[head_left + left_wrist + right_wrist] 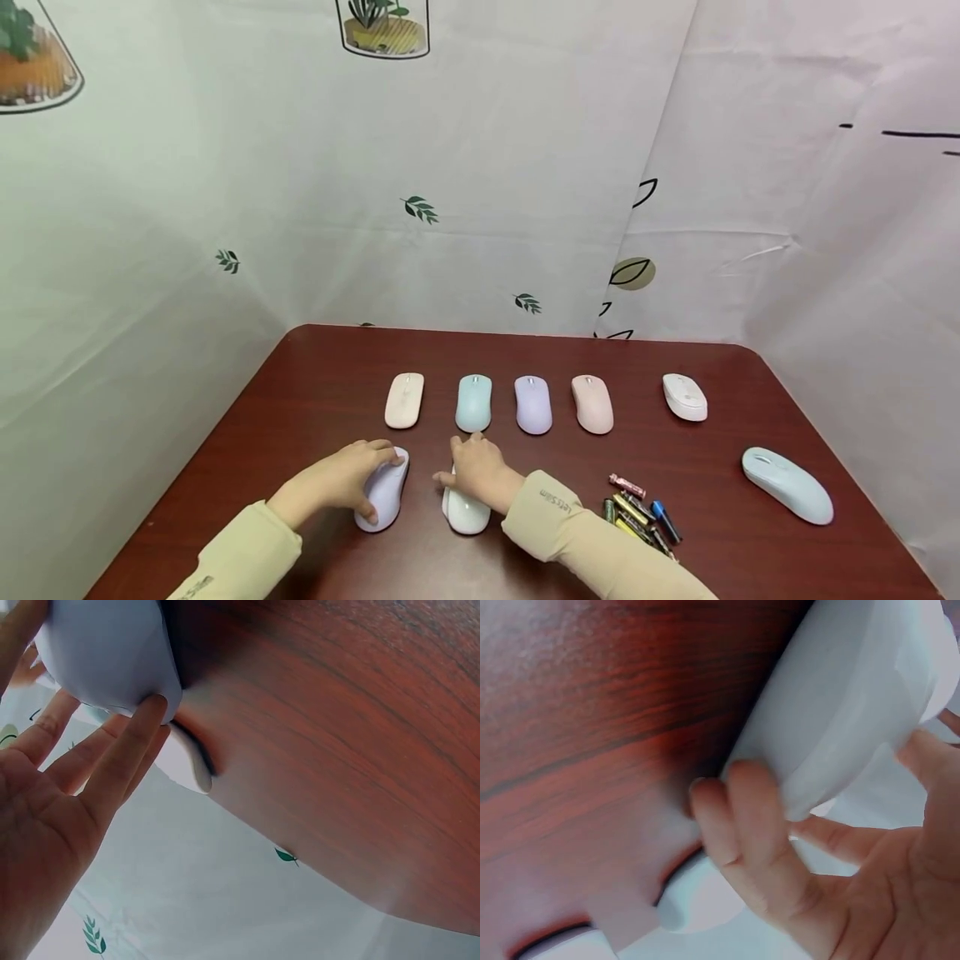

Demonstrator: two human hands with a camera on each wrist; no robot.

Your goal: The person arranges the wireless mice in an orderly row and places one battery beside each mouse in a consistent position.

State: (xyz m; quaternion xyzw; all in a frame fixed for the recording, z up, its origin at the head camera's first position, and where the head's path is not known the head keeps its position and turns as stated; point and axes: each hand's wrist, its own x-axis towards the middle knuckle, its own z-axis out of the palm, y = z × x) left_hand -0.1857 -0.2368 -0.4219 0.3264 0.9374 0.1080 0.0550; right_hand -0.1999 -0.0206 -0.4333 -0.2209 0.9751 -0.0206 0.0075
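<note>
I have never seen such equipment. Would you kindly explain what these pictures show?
No machine here: a person works bare-handed. The wide picture comes from a camera on the person's head; the close ones, from a camera on each wrist. The left hand grips a smooth lavender computer mouse, the right hand a rounded white mouse. On the dark reddish-brown table, a row farther back holds a cream mouse, a turquoise mouse, a second lavender mouse and a pink mouse. To the right lie another white mouse and, nearer, a pale blue mouse. Small cylinders, apparently batteries, lie beside the pale right sleeve.
</note>
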